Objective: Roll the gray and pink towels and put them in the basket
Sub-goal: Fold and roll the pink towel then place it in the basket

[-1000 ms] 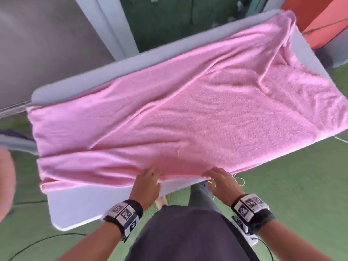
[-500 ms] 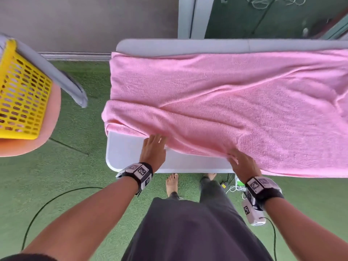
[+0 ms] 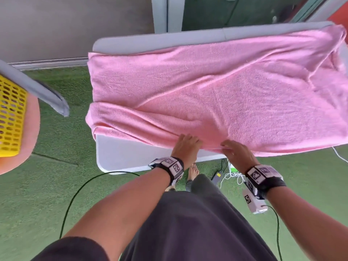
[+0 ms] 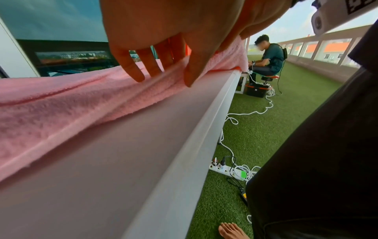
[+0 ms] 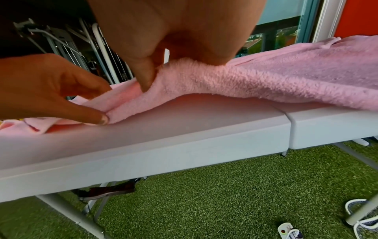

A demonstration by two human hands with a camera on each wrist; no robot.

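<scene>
A pink towel (image 3: pixel 216 95) lies spread and creased over a white folding table (image 3: pixel 128 159). My left hand (image 3: pixel 188 144) and right hand (image 3: pixel 231 149) sit close together at the towel's near edge. In the right wrist view the right hand (image 5: pixel 163 64) pinches a raised fold of the pink towel (image 5: pixel 266 80), and the left hand (image 5: pixel 51 90) pinches the hem between thumb and forefinger. In the left wrist view the left hand (image 4: pixel 161 71) has its fingers down on the pink towel (image 4: pixel 61 103). A yellow basket (image 3: pixel 11 115) stands at the far left. A grey strip (image 3: pixel 47 95) crosses it; I cannot tell what it is.
The basket rests on a round peach-coloured stool (image 3: pixel 32 147). Green turf lies all around the table. A power strip with white cables (image 3: pixel 233 172) sits by my bare feet, and a black cable (image 3: pixel 79 194) runs over the turf. A seated person (image 4: pixel 270 56) is further down the terrace.
My left hand has slid right along the near edge, away from the towel's left corner, and now sits beside the right hand. The right hand has lifted a fold of the edge.
</scene>
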